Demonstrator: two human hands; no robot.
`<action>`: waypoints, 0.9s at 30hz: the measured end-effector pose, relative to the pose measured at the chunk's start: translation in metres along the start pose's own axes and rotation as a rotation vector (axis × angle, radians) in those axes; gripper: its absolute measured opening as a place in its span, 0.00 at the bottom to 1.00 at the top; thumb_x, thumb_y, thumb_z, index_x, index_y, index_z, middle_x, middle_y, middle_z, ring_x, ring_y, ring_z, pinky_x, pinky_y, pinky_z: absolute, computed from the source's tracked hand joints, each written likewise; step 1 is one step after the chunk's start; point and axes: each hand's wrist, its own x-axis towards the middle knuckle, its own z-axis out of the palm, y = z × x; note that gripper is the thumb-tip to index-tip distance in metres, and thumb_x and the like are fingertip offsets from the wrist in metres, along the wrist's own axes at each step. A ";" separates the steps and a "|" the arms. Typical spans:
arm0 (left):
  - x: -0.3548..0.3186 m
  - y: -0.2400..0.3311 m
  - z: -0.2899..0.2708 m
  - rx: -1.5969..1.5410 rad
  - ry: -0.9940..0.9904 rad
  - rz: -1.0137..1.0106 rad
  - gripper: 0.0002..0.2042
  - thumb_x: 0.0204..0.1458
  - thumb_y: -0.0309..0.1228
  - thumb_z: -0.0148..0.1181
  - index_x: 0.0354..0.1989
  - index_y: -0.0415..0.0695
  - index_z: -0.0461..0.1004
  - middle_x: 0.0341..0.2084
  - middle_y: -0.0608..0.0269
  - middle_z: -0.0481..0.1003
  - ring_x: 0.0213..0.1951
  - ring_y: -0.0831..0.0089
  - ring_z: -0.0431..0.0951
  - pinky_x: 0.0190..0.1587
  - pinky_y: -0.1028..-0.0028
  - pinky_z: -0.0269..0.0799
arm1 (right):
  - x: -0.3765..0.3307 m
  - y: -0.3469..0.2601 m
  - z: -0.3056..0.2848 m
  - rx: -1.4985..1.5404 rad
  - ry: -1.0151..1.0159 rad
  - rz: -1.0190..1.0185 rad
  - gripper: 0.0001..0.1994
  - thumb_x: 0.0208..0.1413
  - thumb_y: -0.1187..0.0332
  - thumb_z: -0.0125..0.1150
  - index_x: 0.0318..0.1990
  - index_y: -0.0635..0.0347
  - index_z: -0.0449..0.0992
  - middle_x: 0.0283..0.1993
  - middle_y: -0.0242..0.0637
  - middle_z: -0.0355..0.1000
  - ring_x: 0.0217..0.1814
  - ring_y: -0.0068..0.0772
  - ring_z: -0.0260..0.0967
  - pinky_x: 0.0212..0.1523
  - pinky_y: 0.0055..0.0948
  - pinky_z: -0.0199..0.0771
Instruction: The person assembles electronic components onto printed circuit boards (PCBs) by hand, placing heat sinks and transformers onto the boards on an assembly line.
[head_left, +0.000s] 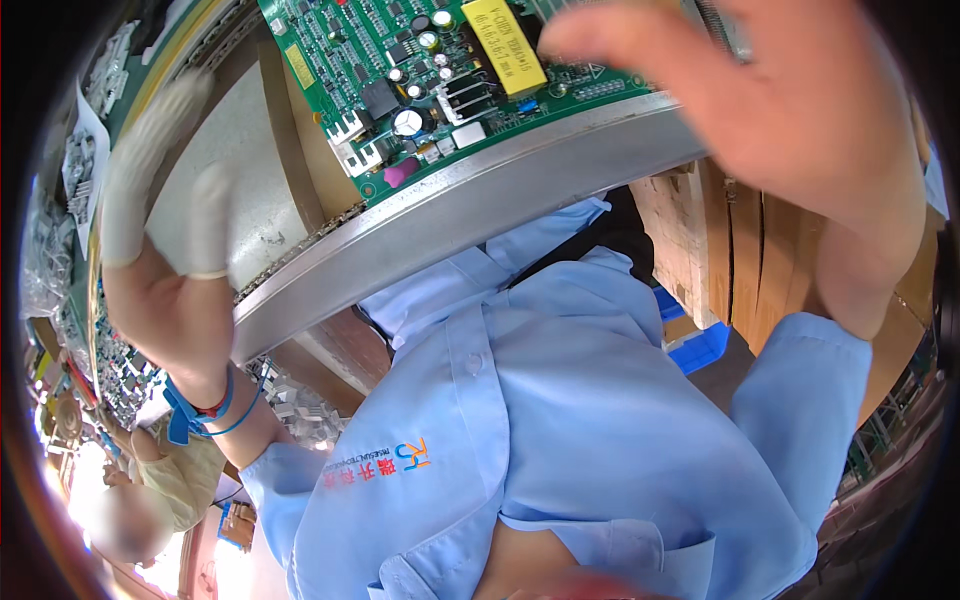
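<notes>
Head view: a green board (370, 65) lies at the top of the view, components up, with its near edge along the metal rail (480, 175).
Board direction: its left edge goes slanting from upper left to lower right; its near edge rises toward the right, together with the rail. The corner beside the white connectors (355, 145) points down, toward the person.
Board long axis: I cannot tell it, because the far part is cut by the upper border and the right hand covers another part.
Yellow block: this block (503, 47) stands on the board, its long side nearly parallel with the board's left edge.
Purple piece: it sits (402, 172) near the same low corner.
Right hand: it is blurred, above the right part of the board (780, 110). One digit stretches left, to just beside the yellow block. How wide the hand is, and whether it holds or touches something, I cannot tell.
Left hand: it is wide (175, 290), left of the board and apart from it. Two digits in white covers (210, 220) stand spread before the pale plate (245, 170).
Left wrist: a blue strap (195, 408) goes around it.
</notes>
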 end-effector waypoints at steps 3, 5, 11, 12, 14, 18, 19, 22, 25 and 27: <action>0.039 0.045 0.028 0.161 -0.167 0.141 0.26 0.49 0.28 0.67 0.57 0.36 0.69 0.52 0.55 0.74 0.53 0.66 0.73 0.58 0.68 0.66 | 0.091 -0.111 0.070 0.008 0.099 0.001 0.16 0.41 0.80 0.64 0.41 0.63 0.75 0.33 0.39 0.74 0.35 0.44 0.72 0.41 0.33 0.75; 0.044 0.057 0.046 0.231 -0.223 0.130 0.31 0.45 0.36 0.72 0.58 0.40 0.70 0.48 0.54 0.75 0.50 0.64 0.74 0.55 0.65 0.67 | 0.131 -0.151 0.102 0.020 0.138 -0.017 0.16 0.41 0.80 0.64 0.42 0.63 0.75 0.33 0.39 0.74 0.35 0.44 0.73 0.41 0.33 0.75; 0.061 0.072 0.064 0.507 -0.388 0.235 0.29 0.44 0.42 0.70 0.56 0.44 0.72 0.46 0.56 0.76 0.48 0.56 0.75 0.51 0.63 0.66 | 0.099 -0.146 0.126 0.072 0.123 0.086 0.16 0.45 0.84 0.53 0.43 0.63 0.76 0.38 0.40 0.78 0.32 0.42 0.76 0.29 0.30 0.75; 0.061 0.072 0.065 0.519 -0.398 0.240 0.29 0.44 0.42 0.70 0.56 0.44 0.72 0.46 0.56 0.76 0.48 0.56 0.75 0.51 0.63 0.66 | 0.098 -0.147 0.129 0.083 0.135 0.088 0.16 0.45 0.84 0.53 0.43 0.63 0.76 0.38 0.40 0.78 0.32 0.42 0.76 0.29 0.30 0.75; 0.062 0.071 0.065 0.446 -0.403 0.220 0.28 0.44 0.41 0.70 0.55 0.44 0.73 0.46 0.56 0.77 0.46 0.57 0.76 0.52 0.63 0.65 | 0.099 -0.148 0.133 -0.013 0.065 0.115 0.16 0.43 0.83 0.53 0.42 0.62 0.76 0.39 0.38 0.78 0.31 0.38 0.76 0.27 0.29 0.74; 0.068 0.071 0.063 0.431 -0.440 0.334 0.27 0.41 0.36 0.72 0.52 0.43 0.75 0.44 0.55 0.78 0.43 0.58 0.76 0.51 0.63 0.66 | 0.096 -0.147 0.137 -0.017 0.071 0.121 0.15 0.43 0.81 0.54 0.41 0.61 0.76 0.39 0.36 0.79 0.29 0.34 0.76 0.24 0.28 0.72; 0.070 0.072 0.061 0.438 -0.444 0.333 0.27 0.41 0.36 0.72 0.52 0.43 0.75 0.44 0.55 0.78 0.43 0.58 0.76 0.51 0.63 0.66 | 0.095 -0.145 0.137 -0.031 0.081 0.110 0.14 0.43 0.80 0.54 0.41 0.61 0.76 0.39 0.35 0.79 0.29 0.33 0.76 0.24 0.28 0.72; 0.072 0.072 0.061 0.442 -0.498 0.408 0.26 0.39 0.34 0.72 0.51 0.43 0.76 0.42 0.56 0.77 0.42 0.58 0.76 0.51 0.62 0.66 | 0.095 -0.144 0.140 -0.023 0.108 0.096 0.14 0.43 0.79 0.54 0.40 0.61 0.76 0.39 0.35 0.79 0.27 0.32 0.76 0.23 0.27 0.71; 0.072 0.082 0.069 0.521 -0.465 0.445 0.27 0.38 0.33 0.71 0.51 0.44 0.76 0.40 0.58 0.77 0.40 0.56 0.76 0.52 0.61 0.65 | 0.096 -0.143 0.138 -0.012 0.110 0.100 0.13 0.44 0.79 0.54 0.40 0.62 0.76 0.40 0.35 0.79 0.27 0.32 0.76 0.23 0.27 0.71; 0.075 0.080 0.070 0.498 -0.466 0.416 0.27 0.38 0.34 0.71 0.51 0.44 0.76 0.40 0.58 0.77 0.40 0.57 0.76 0.52 0.60 0.65 | 0.097 -0.141 0.136 -0.021 0.093 0.106 0.13 0.44 0.79 0.54 0.39 0.62 0.76 0.40 0.35 0.79 0.27 0.32 0.76 0.23 0.27 0.72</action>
